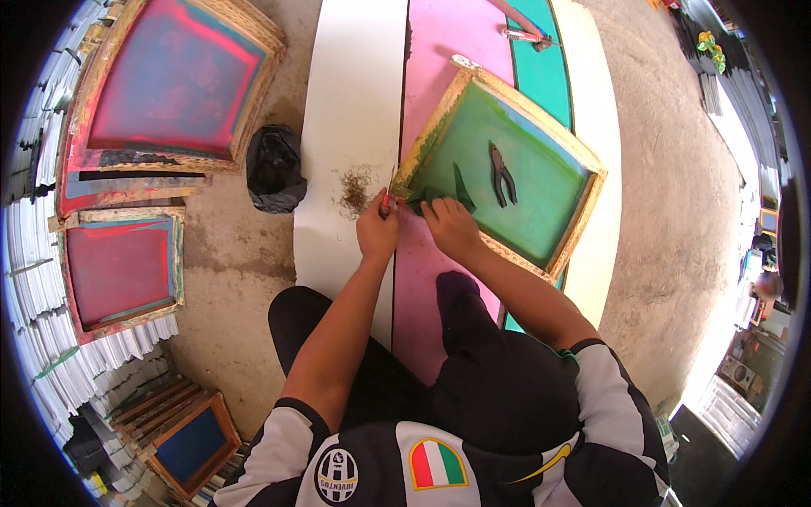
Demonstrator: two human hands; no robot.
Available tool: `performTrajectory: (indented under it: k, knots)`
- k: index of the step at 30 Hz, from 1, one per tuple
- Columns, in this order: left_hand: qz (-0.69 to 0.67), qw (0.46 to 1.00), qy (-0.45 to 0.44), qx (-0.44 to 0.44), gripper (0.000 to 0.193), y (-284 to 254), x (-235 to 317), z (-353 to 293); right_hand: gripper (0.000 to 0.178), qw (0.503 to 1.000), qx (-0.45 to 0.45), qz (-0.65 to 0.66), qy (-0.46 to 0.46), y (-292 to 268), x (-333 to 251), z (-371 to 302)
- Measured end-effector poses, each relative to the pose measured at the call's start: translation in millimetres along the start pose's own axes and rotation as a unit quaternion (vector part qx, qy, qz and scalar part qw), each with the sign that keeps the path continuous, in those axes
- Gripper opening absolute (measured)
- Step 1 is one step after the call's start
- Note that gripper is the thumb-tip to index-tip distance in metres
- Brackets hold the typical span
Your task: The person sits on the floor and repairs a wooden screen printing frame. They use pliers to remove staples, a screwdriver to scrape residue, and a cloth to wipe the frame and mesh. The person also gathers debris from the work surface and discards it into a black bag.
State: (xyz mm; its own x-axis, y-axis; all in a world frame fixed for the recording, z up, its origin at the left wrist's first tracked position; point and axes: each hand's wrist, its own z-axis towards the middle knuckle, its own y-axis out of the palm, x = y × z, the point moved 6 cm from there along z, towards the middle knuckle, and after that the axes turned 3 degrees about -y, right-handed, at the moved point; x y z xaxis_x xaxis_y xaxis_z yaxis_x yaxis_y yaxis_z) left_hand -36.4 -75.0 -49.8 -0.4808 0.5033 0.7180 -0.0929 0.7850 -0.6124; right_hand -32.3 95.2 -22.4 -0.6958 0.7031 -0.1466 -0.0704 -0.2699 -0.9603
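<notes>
My left hand (378,228) is closed round a small red-handled screwdriver (389,203), its thin shaft pointing away from me beside the near-left corner of a wooden screen-printing frame (583,198). At that same corner, my right hand (452,226) has its fingers curled on the loose edge of the green mesh (486,221); the fingertips are partly hidden. A dark torn flap of this mesh stands up just beyond the right hand. Pliers (502,173) with dark handles lie on the mesh inside the frame.
Thin brown scraps (356,191) are heaped on the white board (338,110). A red-and-white tool handle (524,35) lies at the far end, by a brownish shape I cannot make out. Leftward are a black plastic bag (276,169) and pink-stained screen frames (177,80). Paper stacks (38,279) line the left.
</notes>
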Motion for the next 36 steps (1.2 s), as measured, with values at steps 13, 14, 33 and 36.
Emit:
performTrajectory:
  k: [13,14,33,36]
  knots:
    - [-0.039,0.999,0.031,0.004,0.045,2.9,4.6,-13.9,0.038,0.986,-0.064,0.020,0.152,-31.2,19.3,-89.8]
    - [-0.055,0.998,0.038,0.015,0.045,4.4,4.0,-19.2,0.036,0.991,-0.023,0.024,0.133,-33.4,16.0,-72.5]
    - [0.260,0.950,0.143,-0.101,0.053,36.8,32.1,-61.3,0.026,0.944,0.036,-0.046,0.324,-63.7,41.2,-230.3]
    - [0.248,0.953,0.129,-0.115,0.052,38.4,37.0,-65.6,0.024,0.956,0.034,-0.022,0.290,-74.8,23.3,-172.6]
